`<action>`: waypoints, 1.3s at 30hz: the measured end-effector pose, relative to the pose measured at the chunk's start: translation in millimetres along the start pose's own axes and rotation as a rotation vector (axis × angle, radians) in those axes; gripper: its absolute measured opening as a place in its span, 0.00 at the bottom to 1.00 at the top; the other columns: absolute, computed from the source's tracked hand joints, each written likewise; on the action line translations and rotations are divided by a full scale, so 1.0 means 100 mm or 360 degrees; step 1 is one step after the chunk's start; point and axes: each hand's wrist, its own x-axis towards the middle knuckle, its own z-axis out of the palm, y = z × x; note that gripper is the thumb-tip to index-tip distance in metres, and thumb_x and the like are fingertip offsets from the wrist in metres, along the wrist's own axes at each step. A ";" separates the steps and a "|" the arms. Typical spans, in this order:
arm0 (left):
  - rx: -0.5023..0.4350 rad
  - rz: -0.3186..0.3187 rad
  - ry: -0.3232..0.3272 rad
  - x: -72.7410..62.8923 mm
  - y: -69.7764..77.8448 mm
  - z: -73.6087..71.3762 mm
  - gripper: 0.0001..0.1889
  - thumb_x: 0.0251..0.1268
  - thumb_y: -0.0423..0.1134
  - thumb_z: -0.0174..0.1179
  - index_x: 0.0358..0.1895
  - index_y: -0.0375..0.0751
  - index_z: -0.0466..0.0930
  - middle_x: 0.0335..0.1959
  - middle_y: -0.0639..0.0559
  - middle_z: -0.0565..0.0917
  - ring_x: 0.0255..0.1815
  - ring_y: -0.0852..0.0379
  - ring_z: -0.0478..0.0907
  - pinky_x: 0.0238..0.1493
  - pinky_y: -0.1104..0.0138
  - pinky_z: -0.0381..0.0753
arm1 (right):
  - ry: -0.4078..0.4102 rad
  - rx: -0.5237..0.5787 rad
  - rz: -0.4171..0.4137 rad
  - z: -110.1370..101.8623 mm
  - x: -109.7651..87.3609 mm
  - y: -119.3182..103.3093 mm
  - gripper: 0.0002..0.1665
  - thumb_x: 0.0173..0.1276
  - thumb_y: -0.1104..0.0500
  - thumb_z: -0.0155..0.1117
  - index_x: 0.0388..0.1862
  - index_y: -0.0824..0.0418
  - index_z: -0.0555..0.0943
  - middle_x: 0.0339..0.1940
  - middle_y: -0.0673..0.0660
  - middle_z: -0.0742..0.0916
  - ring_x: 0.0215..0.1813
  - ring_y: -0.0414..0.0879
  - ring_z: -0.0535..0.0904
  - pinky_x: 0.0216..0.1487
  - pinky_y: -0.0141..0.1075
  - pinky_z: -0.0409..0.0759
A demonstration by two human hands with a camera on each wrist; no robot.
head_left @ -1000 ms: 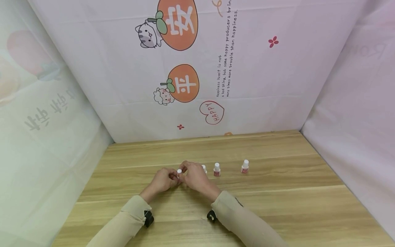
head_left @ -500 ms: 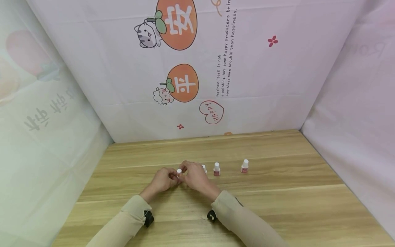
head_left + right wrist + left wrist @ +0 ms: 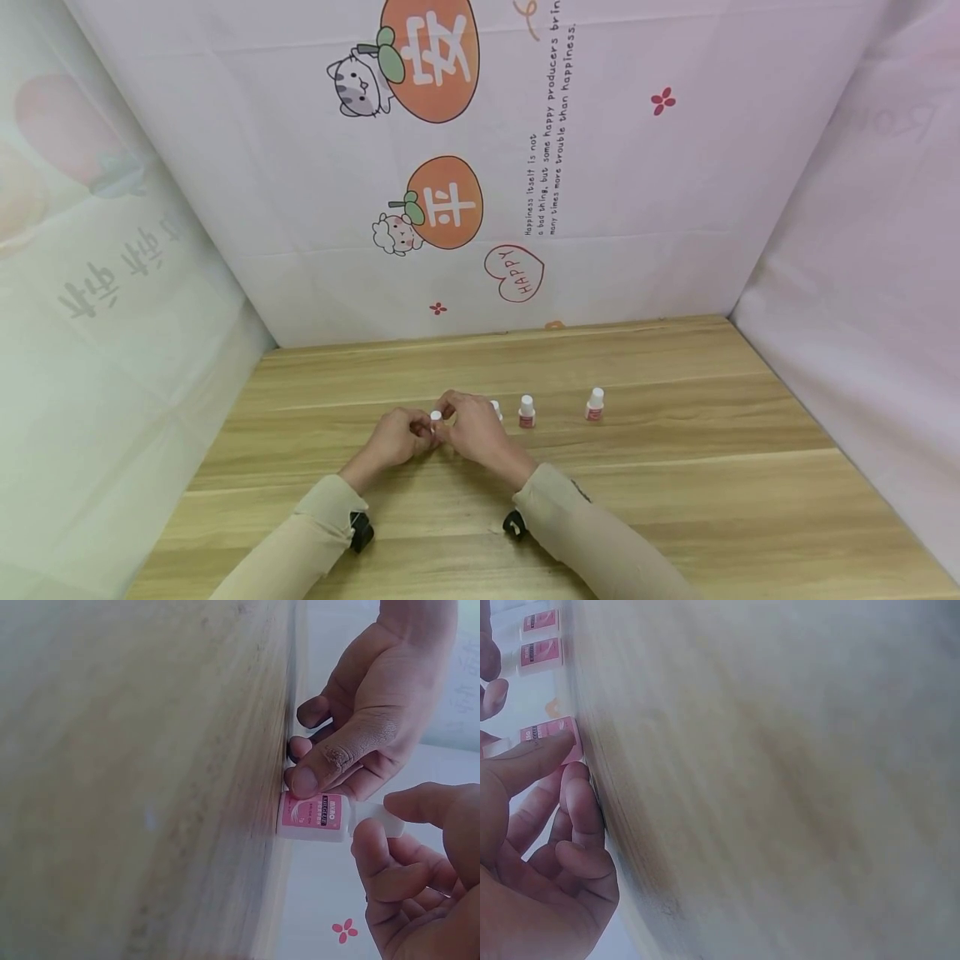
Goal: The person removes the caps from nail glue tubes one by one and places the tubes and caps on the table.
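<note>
A small white glue bottle with a pink label [image 3: 311, 817] stands upright on the table between both hands. My left hand [image 3: 393, 437] pinches the lower part of its body, thumb over the label's edge. Higher up, the thumb and index finger of my right hand [image 3: 476, 427] grip the white cap [image 3: 379, 819], which sits at the bottle's neck. From the head view only the cap's top shows between the fingers. In the left wrist view the left thumb [image 3: 536, 761] covers part of the label.
To the right stand more bottles of the same kind: one partly behind the right hand [image 3: 496, 409], one beside it [image 3: 527, 413], and one farther right [image 3: 595, 405]. The wooden table [image 3: 660, 500] is bounded by printed white cloth walls [image 3: 637, 208] at the back and sides.
</note>
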 end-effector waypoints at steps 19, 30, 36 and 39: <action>0.0005 0.0021 0.0005 -0.01 0.00 0.00 0.07 0.55 0.27 0.66 0.35 0.41 0.87 0.25 0.53 0.84 0.26 0.62 0.73 0.29 0.72 0.72 | 0.0002 -0.0022 0.0000 0.01 0.01 0.02 0.08 0.66 0.54 0.69 0.42 0.53 0.84 0.39 0.50 0.90 0.44 0.48 0.85 0.44 0.38 0.82; -0.0013 -0.0028 0.0004 -0.02 0.01 0.01 0.07 0.54 0.26 0.66 0.35 0.41 0.87 0.26 0.53 0.85 0.27 0.62 0.74 0.29 0.72 0.73 | 0.0039 -0.0030 -0.0016 0.02 0.01 0.02 0.08 0.64 0.54 0.70 0.40 0.54 0.83 0.36 0.50 0.89 0.39 0.46 0.84 0.44 0.39 0.82; 0.0016 0.0000 0.0005 -0.01 0.00 0.00 0.07 0.55 0.27 0.66 0.35 0.41 0.87 0.26 0.53 0.85 0.27 0.63 0.74 0.31 0.71 0.74 | 0.0030 -0.0025 -0.0022 0.02 0.01 0.03 0.07 0.64 0.55 0.70 0.40 0.53 0.84 0.37 0.50 0.90 0.41 0.47 0.85 0.43 0.39 0.82; 0.0003 -0.0002 0.0000 -0.02 0.00 0.00 0.06 0.55 0.27 0.66 0.35 0.41 0.87 0.26 0.53 0.85 0.27 0.63 0.74 0.31 0.72 0.74 | 0.0031 -0.0019 -0.0010 0.02 0.01 0.03 0.08 0.64 0.54 0.70 0.40 0.53 0.83 0.37 0.50 0.90 0.41 0.47 0.85 0.42 0.38 0.82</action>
